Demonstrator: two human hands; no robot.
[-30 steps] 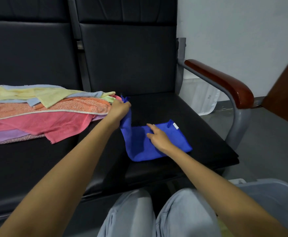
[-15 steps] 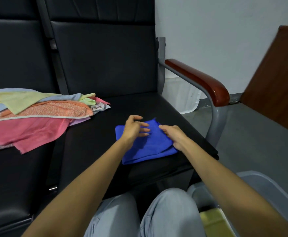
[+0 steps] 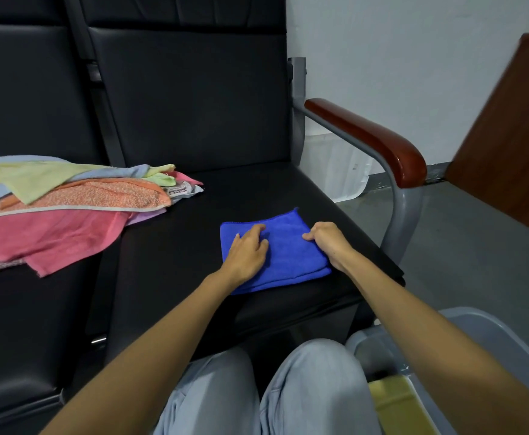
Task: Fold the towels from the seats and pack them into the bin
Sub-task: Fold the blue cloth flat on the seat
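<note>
Fingers [image 3: 258, 230] of the left hand [image 3: 246, 254] lie straight and slightly spread, pressing flat on the folded blue towel [image 3: 291, 249], while the right hand [image 3: 330, 243] has its fingers curled over the towel's right edge, thumb on top. That towel rests near the front of the black seat [image 3: 178, 246], well apart from the loose pile of towels [image 3: 68, 211] in pink, orange, yellow-green and pale blue that spreads over from the neighbouring seat [image 3: 21, 324] on the left. At the lower right, just beside the person's knees [image 3: 313, 372], stands the grey bin [image 3: 489, 337], with a folded yellow towel [image 3: 392, 400] lying inside it.
</note>
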